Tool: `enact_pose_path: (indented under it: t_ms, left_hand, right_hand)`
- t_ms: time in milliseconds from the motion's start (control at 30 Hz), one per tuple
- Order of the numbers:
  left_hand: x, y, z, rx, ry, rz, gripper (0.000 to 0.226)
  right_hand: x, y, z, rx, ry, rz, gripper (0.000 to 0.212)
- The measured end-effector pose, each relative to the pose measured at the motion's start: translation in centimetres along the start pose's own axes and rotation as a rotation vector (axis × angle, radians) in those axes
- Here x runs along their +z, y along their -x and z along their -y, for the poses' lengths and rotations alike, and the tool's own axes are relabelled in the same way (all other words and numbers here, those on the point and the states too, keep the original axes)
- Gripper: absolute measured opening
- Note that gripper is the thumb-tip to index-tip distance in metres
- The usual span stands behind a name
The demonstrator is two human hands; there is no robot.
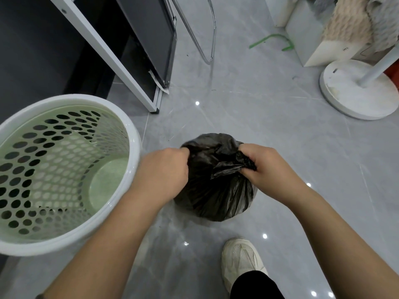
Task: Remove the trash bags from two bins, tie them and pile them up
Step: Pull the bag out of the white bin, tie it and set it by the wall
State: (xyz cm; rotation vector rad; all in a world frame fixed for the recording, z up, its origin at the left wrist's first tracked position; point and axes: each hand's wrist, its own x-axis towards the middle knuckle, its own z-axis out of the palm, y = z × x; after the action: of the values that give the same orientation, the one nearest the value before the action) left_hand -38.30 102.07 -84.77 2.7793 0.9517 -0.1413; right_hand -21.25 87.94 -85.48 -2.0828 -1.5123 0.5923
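A full black trash bag (216,190) sits on the grey tiled floor in the middle of the view. My left hand (164,169) grips the bag's top edge on its left side. My right hand (265,167) pinches a bunched flap of the bag's top on the right side. A pale green perforated bin (121,203) with a white rim stands to the left of the bag, with no bag inside it.
A white-framed desk leg (121,67) and a dark panel stand behind the bin. A chrome chair frame (210,39) is further back. A white round stand base (356,89) and white boxes lie at the right. My white shoe (241,260) is near the bag.
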Motion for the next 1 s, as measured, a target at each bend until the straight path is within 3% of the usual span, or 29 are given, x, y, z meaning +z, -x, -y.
enact_pose_path:
  t_ms: [100, 200, 300, 400, 500, 567, 700, 867, 1000]
  left_hand:
    - [-0.8, 0.3, 0.8, -0.107, 0.094, -0.148, 0.016]
    - [-1.4, 0.9, 0.8, -0.074, 0.289, -0.269, 0.006]
    - [-1.4, 1.0, 0.9, -0.041, 0.486, -0.3, 0.018]
    - [-1.5, 1.0, 0.9, -0.178, 0.726, -0.239, 0.021]
    - [-1.3, 1.0, 0.4, -0.337, 1.142, -0.037, 0.026]
    - [-0.9, 1.0, -0.1, -0.385, 1.272, 0.068, 0.021]
    - [-0.3, 1.6, -1.9, -0.424, 1.346, 0.024, 0.023]
    - [0.2, 2.7, -2.4, -0.301, 1.171, -0.077, 0.019]
    - [0.4, 3.7, -2.0, -0.183, 1.023, -0.162, 0.016]
  right_hand:
    - [-0.4, 0.1, -0.4, 0.033, 0.026, -0.048, 0.019]
    - [-0.6, 0.1, 0.3, 0.069, -0.091, -0.108, 0.039]
    - [-0.3, -0.2, 1.0, 0.144, -0.203, -0.155, 0.038]
    - [0.1, -0.6, 1.0, 0.24, -0.292, -0.177, 0.025]
    - [0.5, -1.0, 1.1, 0.326, -0.392, -0.213, 0.023]
    - [0.7, -1.2, 1.6, 0.378, -0.575, -0.19, 0.006]
    - [1.0, -1.6, 2.6, 0.388, -0.871, 0.012, 0.043]
    - [1.3, -2.2, 2.8, 0.39, -0.958, 0.189, 0.043]
    - [1.8, -2.7, 3.6, 0.545, -1.12, 0.123, 0.029]
